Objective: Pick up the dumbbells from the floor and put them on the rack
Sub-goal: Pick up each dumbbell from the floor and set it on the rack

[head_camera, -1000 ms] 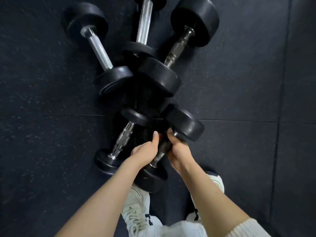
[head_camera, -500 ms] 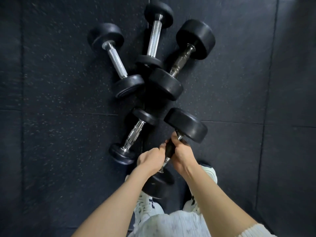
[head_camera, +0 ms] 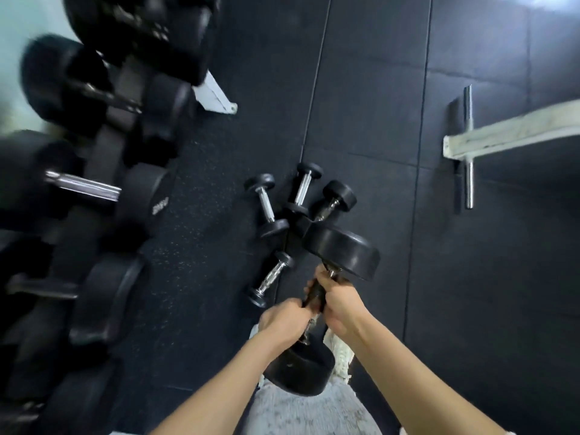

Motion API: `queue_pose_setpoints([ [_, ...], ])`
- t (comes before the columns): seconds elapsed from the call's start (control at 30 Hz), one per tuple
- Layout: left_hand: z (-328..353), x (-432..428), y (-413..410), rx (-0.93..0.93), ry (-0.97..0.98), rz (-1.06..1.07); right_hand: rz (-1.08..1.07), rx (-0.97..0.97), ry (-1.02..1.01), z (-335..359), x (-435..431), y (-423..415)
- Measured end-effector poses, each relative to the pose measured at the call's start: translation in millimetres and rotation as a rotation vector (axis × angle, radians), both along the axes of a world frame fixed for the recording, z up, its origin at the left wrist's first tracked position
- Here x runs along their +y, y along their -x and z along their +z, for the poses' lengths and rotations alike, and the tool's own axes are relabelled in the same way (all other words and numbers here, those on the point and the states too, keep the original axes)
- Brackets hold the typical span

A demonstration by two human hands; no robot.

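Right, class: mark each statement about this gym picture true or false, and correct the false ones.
1. Both hands grip the handle of one large black rubber-ended dumbbell. True: left hand and right hand both hold it.
2. Six small dumbbells lie on the floor. False: four small chrome-handled dumbbells lie there.
3. The black dumbbell rack stands to the person's left. True.
4. The rack is empty. False: it already holds several large dumbbells.
5. The floor is bare wood. False: it is dark rubber floor matting.
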State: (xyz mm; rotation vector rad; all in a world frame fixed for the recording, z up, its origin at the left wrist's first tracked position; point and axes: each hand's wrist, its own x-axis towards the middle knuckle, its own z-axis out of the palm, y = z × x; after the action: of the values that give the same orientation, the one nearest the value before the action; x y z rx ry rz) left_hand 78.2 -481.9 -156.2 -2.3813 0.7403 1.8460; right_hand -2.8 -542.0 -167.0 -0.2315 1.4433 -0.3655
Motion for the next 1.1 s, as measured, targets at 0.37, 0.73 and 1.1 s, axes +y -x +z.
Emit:
queue_pose_setpoints([
  [0.37, 217, 54, -44, -0.174, 0.185, 0.245, 0.308, -0.03, 0.097, 241, 30, -67],
  [0.73, 303, 168, -107, -0.269, 0.262, 0.691, 0.743, -0.133, 0.071, 317, 127, -170],
  [1.1, 322, 316, -230, -0.275, 0.38, 1.068, 1.167, -0.271, 0.047, 349, 268, -325],
])
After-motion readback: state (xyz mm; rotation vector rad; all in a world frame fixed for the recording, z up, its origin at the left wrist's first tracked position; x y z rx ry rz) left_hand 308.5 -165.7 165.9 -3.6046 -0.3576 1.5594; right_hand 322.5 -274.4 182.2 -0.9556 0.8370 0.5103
